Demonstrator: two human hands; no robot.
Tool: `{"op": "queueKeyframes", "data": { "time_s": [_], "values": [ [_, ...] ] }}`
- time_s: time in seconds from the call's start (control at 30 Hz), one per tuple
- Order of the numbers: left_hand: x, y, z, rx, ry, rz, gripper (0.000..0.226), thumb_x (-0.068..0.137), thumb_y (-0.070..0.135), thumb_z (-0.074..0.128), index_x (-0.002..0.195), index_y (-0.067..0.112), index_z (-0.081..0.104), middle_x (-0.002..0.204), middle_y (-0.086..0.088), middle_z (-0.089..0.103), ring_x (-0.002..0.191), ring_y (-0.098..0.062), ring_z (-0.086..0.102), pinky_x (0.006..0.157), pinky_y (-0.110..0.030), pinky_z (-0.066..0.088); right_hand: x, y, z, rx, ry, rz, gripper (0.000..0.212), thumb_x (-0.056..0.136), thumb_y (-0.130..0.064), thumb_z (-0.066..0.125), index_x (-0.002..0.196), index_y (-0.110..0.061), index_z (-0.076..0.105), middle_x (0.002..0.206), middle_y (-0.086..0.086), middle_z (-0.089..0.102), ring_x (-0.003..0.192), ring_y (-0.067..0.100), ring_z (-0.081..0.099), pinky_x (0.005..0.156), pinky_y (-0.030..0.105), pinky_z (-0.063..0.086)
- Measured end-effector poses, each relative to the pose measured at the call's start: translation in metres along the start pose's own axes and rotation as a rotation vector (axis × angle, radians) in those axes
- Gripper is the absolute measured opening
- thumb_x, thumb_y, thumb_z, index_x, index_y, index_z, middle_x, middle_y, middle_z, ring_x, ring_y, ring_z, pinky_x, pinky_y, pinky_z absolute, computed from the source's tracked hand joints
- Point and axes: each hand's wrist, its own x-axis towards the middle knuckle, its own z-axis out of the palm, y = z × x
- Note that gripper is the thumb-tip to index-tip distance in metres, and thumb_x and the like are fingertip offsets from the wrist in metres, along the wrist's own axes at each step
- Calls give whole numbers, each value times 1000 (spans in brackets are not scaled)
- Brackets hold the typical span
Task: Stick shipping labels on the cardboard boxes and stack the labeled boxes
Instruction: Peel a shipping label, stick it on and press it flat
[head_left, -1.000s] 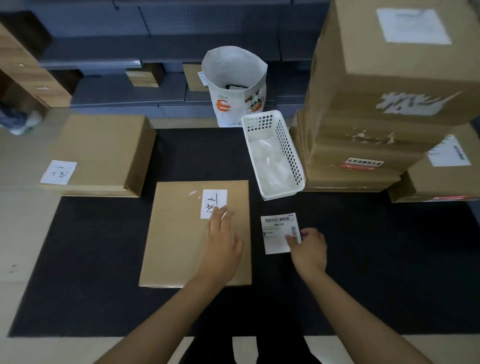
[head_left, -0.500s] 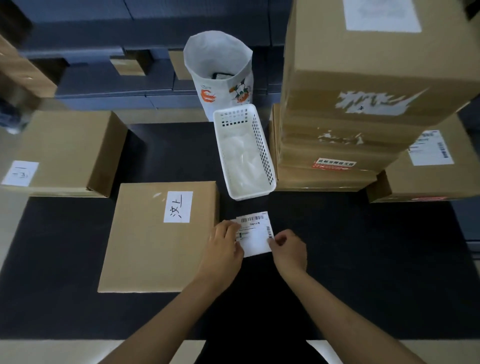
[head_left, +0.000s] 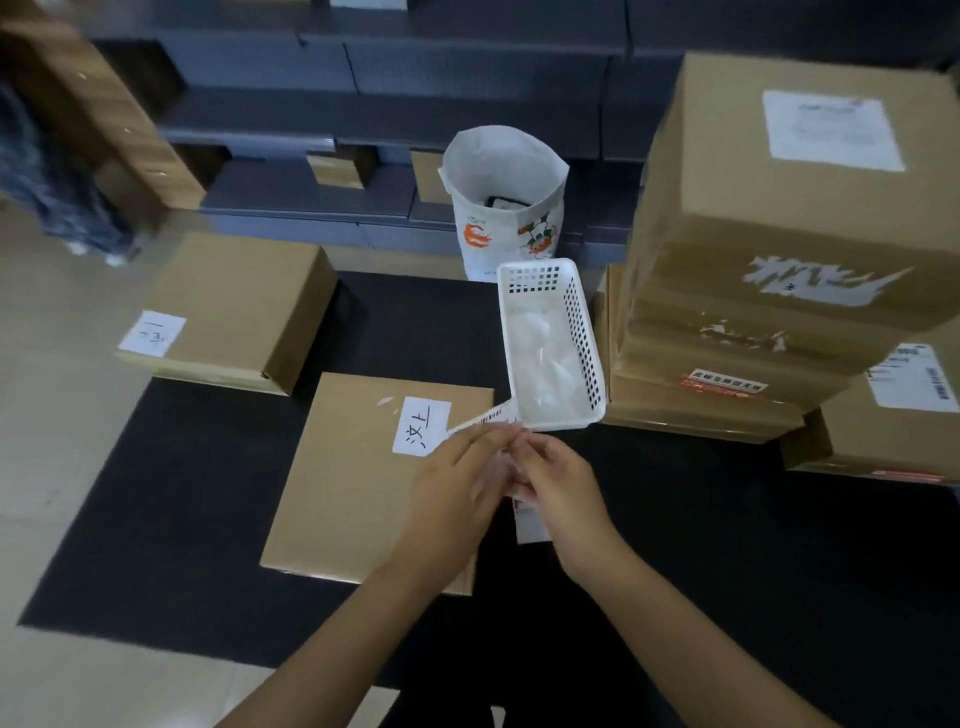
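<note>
Shipping label (head_left: 480, 418): lifted off the black mat (head_left: 727, 545), pinched between both hands, barcode edge tilted up toward the white basket (head_left: 584, 343)
Left hand (head_left: 457, 483): fingers curled, pinching the label's near-left part, over the flat cardboard box (head_left: 353, 493)
Right hand (head_left: 561, 483): fingers curled on the label's lower part; a white strip shows below it
Flat cardboard box: lies on the mat, left of the hands, bearing a handwritten white tag (head_left: 421, 426)
Second box (head_left: 239, 306): far left, well apart
Labeled stack (head_left: 769, 249): right, just beside the basket
Paper bag (head_left: 504, 197): behind the basket
</note>
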Motion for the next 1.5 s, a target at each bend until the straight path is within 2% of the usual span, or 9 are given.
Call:
{"op": "queueKeyframes", "data": {
  "time_s": [0.07, 0.17, 0.3, 0.47, 0.63, 0.87, 1.07, 1.37, 1.5],
  "values": [
    [-4, -4, -21, -78, 66, -125, 35, 93, 21, 60, 128, 24, 57, 119, 16, 58, 109, 1, 54, 93, -6, 38, -4, 1, 19, 181, -85, 37, 23, 98, -16, 51, 112, 0, 60, 98, 15, 71, 88, 20, 69, 77, 28, 57],
    [-10, -18, -54, -216, 170, -225, 30, 91, 20, 63, 121, 22, 63, 112, 20, 62, 103, 1, 59, 89, -10, 45, -10, 8, 50, 317, -168, 58, 25, 98, -9, 49, 115, 8, 56, 103, 23, 69, 93, 27, 68, 85, 35, 57],
    [-19, -51, -97, -270, 163, -182, 28, 91, 26, 61, 118, 23, 65, 113, 17, 66, 104, 0, 61, 91, -22, 51, -14, 20, 101, 263, -174, 0, 25, 98, -8, 48, 114, 5, 61, 108, 25, 69, 99, 29, 68, 86, 34, 56],
    [-28, -86, -149, -340, 107, -116, 23, 90, 20, 64, 111, 28, 67, 105, 20, 68, 98, 3, 62, 83, -13, 48, -24, 38, 162, 232, -67, -84, 23, 97, -7, 48, 109, 7, 63, 104, 24, 70, 98, 29, 69, 86, 33, 56],
    [-37, -118, -189, -342, 44, -51, 25, 89, 17, 65, 112, 26, 67, 105, 23, 66, 101, 4, 61, 86, -15, 49, -37, 51, 206, 229, -18, -92, 19, 95, -5, 51, 105, 5, 64, 101, 23, 71, 96, 29, 70, 83, 32, 58],
    [-43, -131, -208, -377, 4, -33, 25, 88, 17, 66, 112, 21, 69, 106, 15, 68, 101, 0, 63, 87, -25, 52, -47, 56, 217, 154, 10, -136, 16, 95, -1, 51, 91, 0, 66, 93, 22, 72, 92, 31, 70, 86, 36, 57],
    [-48, -127, -212, -333, -18, -13, 26, 89, 19, 66, 111, 32, 65, 104, 21, 66, 100, 5, 61, 86, -18, 51, -48, 56, 218, 64, -1, -157, 14, 94, -3, 53, 91, 0, 66, 91, 20, 73, 87, 26, 71, 82, 34, 57],
    [-45, -123, -205, -237, -41, 15, 27, 90, 24, 63, 117, 26, 65, 106, 28, 60, 104, 5, 58, 90, -18, 50, -45, 54, 211, 30, 9, -161, 17, 95, -2, 51, 90, 3, 66, 88, 22, 72, 82, 25, 71, 81, 33, 58],
    [-43, -124, -202, -224, -19, 17, 25, 90, 21, 64, 114, 27, 66, 101, 31, 59, 103, 7, 58, 87, -14, 49, -42, 51, 208, 29, 11, -158, 16, 94, -3, 52, 90, 2, 67, 89, 22, 73, 82, 26, 71, 79, 32, 58]
  ]
}}
